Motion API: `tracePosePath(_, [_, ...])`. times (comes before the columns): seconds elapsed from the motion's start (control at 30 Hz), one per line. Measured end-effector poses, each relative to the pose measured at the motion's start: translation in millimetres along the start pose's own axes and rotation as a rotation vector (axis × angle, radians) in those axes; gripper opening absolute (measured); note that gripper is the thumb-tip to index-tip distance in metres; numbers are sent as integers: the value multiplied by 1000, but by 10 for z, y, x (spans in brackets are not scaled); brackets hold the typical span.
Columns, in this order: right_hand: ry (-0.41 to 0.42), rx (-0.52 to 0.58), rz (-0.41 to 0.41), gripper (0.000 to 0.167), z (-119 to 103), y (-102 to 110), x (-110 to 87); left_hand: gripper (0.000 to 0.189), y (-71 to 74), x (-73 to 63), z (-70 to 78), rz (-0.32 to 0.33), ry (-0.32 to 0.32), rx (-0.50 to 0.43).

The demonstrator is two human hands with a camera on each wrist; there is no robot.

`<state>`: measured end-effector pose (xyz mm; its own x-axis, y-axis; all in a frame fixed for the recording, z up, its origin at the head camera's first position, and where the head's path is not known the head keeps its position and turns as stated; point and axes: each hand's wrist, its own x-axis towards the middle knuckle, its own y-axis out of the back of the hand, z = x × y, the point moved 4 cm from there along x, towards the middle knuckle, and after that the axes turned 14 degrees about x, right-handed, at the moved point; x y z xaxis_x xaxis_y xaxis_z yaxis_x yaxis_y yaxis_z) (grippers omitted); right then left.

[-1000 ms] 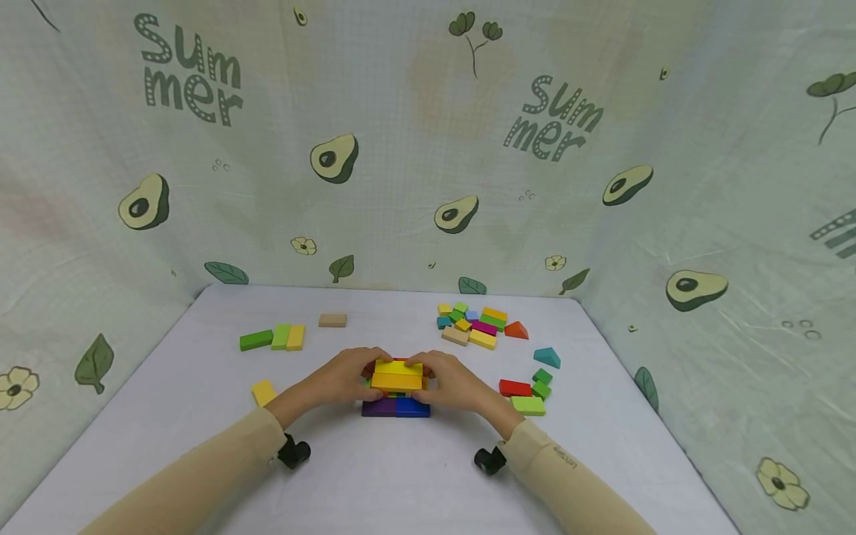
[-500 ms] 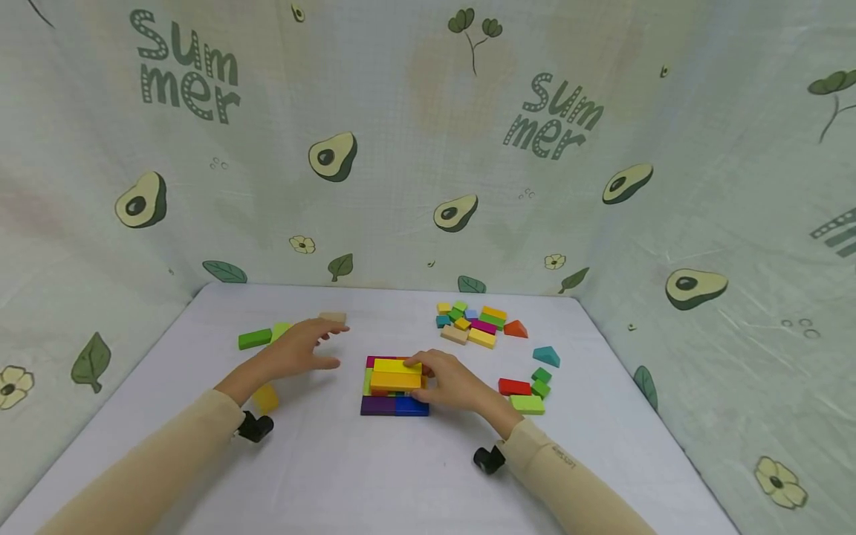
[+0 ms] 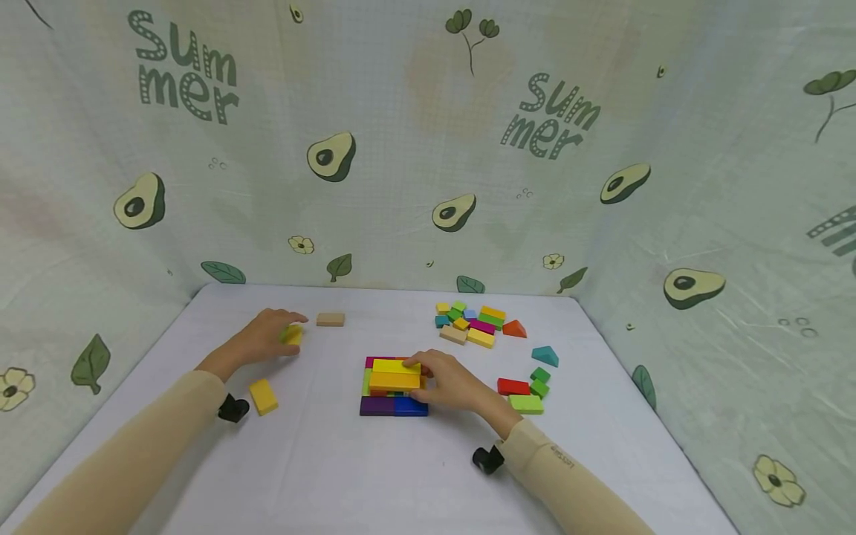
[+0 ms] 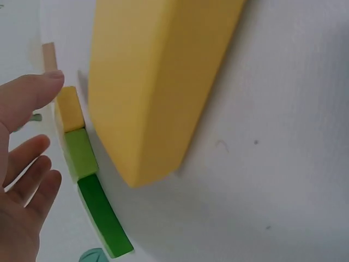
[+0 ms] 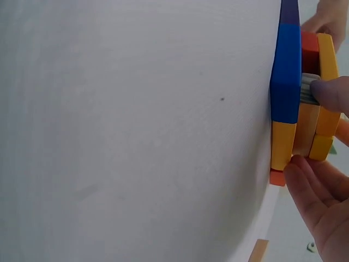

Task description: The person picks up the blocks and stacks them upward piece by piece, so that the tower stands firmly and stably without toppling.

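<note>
The left hand (image 3: 261, 336), gripping nothing, has moved to the yellow block (image 4: 71, 110) toward the surface's (image 3: 348, 483) far-left corner, leaving only the right hand (image 3: 449, 380) grasping, steadying the stack (image 3: 396, 382).

"How does the table's top (image 3: 374, 475) look?"
"Like cloth: matt, faintly textured."
"And the printed hanging (image 3: 394, 96) behind its far edge?"
"Matt cloth too, lightly wrinkled."
"The stacked blocks (image 3: 395, 382), between the side edges?"
"Smooth, softly glossy, as if painted."
"The lone tan block (image 3: 331, 319) near the far edge?"
"Matt, like bare wood."
</note>
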<state>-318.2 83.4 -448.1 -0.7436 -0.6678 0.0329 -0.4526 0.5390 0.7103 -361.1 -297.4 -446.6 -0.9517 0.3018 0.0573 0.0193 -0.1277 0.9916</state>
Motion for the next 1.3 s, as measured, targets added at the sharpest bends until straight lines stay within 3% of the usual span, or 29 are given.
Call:
tracePosePath(0.27, [-5, 3, 2, 52, -7, 2, 3, 60, -85, 22, -42, -60, 3, 32])
tracePosePath(0.63, [-9, 2, 1, 52, -17, 2, -5, 58, -71, 10, -56, -44, -13, 74])
tracePosePath(1.0, [-17, 14, 6, 52, 4, -2, 3, 59, -49, 16, -63, -50, -33, 59])
tracePosePath(1.13, [-18, 20, 7, 52, 11, -2, 3, 63, -30, 15, 36, -39, -34, 21])
tracePosePath(1.3, [-15, 39, 8, 53, 16, 0, -2, 64, 38, 6, 409, -16, -100, -6])
